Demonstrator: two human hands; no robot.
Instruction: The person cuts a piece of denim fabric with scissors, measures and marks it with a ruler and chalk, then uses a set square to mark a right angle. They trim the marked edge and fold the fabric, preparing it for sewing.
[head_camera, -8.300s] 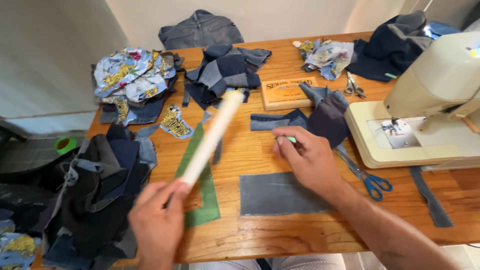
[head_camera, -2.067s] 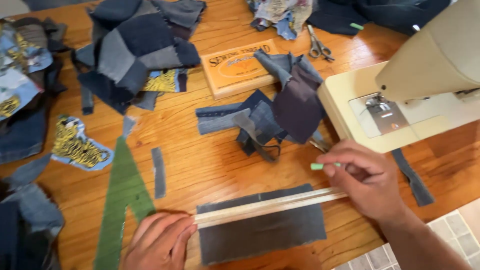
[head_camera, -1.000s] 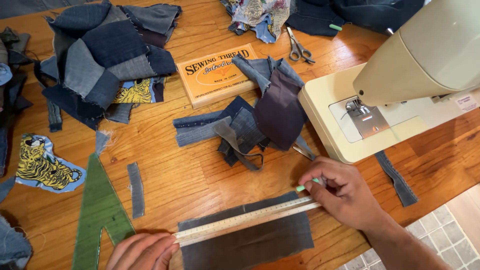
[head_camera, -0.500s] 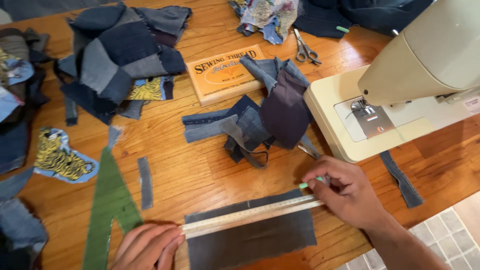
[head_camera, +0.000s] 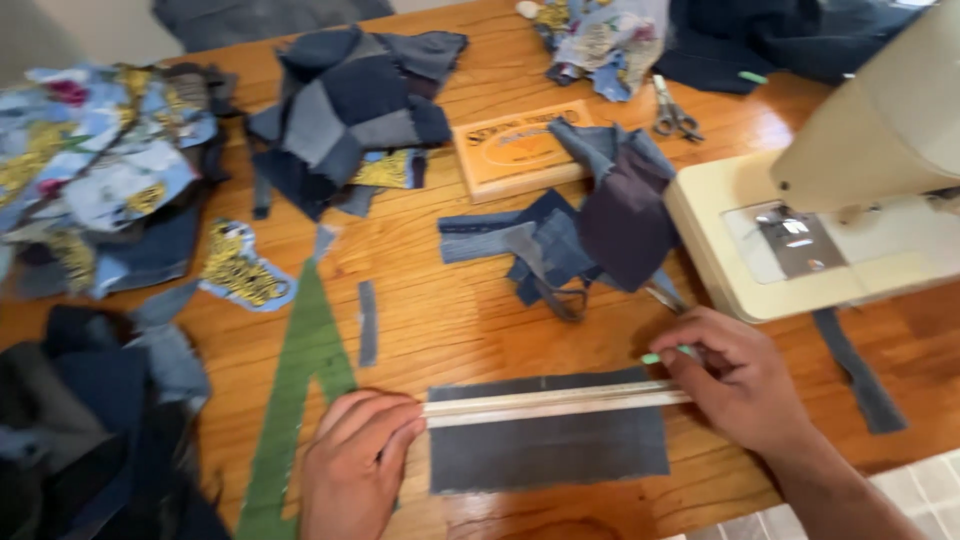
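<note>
- A heap of dark navy and grey cloth (head_camera: 90, 420) lies at the table's near left corner; above it, along the left edge, sits a pile of floral blue and yellow printed fabric (head_camera: 100, 170).
- A small yellow-and-blue printed fabric patch (head_camera: 240, 268) lies on the bare wooden table (head_camera: 440, 320), just left of a long green triangular cloth strip (head_camera: 300, 390) that runs towards the near edge.
- A patchwork piece of blue and grey denim squares (head_camera: 350, 110) is spread near the far edge.
- The left hand (head_camera: 355, 465) lies flat with fingers pressed on the left end of a long pale wooden ruler (head_camera: 555, 402), palm down, gripping nothing.
- The ruler lies lengthwise across the upper part of a rectangular piece of dark grey-blue denim (head_camera: 550, 440), which sits flat by the near edge, between the two hands.
- A flat orange wooden box (head_camera: 515, 150) rests behind a bundle of blue denim scraps with a dark purple piece (head_camera: 590, 225), mid-table.
- The right hand (head_camera: 745, 385) is curled closed around a small green marking pencil (head_camera: 668, 354), its tip at the ruler's right end; the fingers touch the ruler.
- Small silver scissors (head_camera: 672, 110) lie near the far edge.
- A cream sewing machine (head_camera: 850, 200) stands by the right edge, with a narrow denim strip (head_camera: 860, 370) in front of it.
</note>
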